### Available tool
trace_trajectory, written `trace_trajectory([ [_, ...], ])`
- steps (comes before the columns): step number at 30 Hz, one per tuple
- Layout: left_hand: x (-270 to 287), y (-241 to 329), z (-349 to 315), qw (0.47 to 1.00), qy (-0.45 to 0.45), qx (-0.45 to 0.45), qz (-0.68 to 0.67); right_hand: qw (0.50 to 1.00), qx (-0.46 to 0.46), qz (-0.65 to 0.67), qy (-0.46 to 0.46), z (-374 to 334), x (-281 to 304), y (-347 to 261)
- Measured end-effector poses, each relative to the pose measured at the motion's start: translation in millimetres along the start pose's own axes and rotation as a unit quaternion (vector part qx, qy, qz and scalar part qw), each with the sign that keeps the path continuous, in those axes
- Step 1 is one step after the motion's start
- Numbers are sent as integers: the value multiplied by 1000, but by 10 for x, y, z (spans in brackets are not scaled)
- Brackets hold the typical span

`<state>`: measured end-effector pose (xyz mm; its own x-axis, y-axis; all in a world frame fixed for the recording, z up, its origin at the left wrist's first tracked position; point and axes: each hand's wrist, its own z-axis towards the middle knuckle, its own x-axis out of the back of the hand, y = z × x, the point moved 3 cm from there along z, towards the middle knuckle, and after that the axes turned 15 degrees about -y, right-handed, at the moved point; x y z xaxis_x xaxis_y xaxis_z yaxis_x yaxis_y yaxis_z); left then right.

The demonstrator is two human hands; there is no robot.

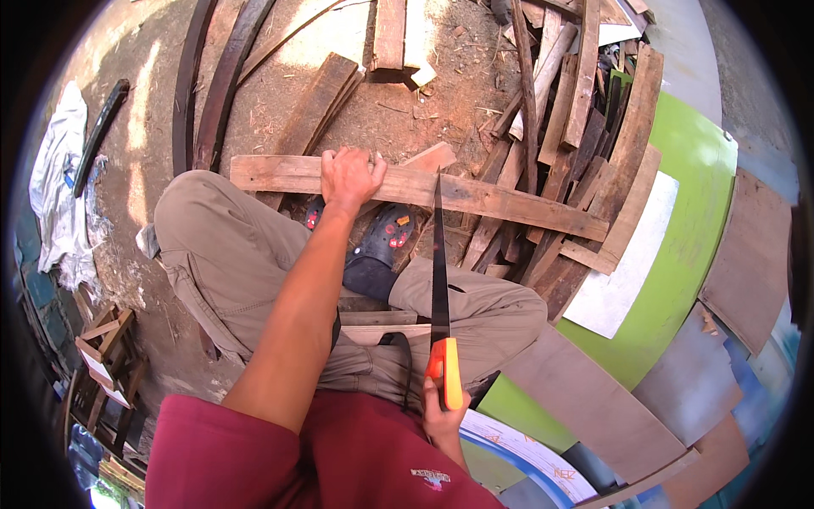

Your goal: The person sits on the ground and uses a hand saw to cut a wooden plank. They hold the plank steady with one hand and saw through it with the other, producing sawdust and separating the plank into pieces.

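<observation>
My left hand point(350, 180) is closed over a long wooden board point(500, 202), pressing on it left of its middle. The board lies crosswise in front of my knees, its right end over a pile of wood. In my right hand point(443, 416), close to my body, is the orange and yellow handle of a hand saw point(439, 280). Its dark blade points away from me, and the tip reaches the board right of my left hand. Whether the teeth touch the wood I cannot tell. Under the board show my dark clogs point(379, 242).
Scrap wood point(560, 127) is heaped at the right, beside a green sheet point(678, 212) and brown panels point(593, 399). Dark timbers point(229, 81) and a thick plank point(318, 102) lie ahead on the dirt floor. A white cloth point(64, 187) is at the far left, above a small wooden frame point(110, 348).
</observation>
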<state>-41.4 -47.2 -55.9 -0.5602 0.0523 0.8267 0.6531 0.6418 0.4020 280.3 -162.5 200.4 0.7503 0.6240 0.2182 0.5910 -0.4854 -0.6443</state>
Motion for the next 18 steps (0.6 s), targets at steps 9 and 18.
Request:
trace_trajectory([
  [9,-28,87,30,1000,3,-21,8,991,123,9,45,2524,-328,-181],
  [18,12,17,42,1000,-4,4,25,999,42,1,10,1238,-171,38],
])
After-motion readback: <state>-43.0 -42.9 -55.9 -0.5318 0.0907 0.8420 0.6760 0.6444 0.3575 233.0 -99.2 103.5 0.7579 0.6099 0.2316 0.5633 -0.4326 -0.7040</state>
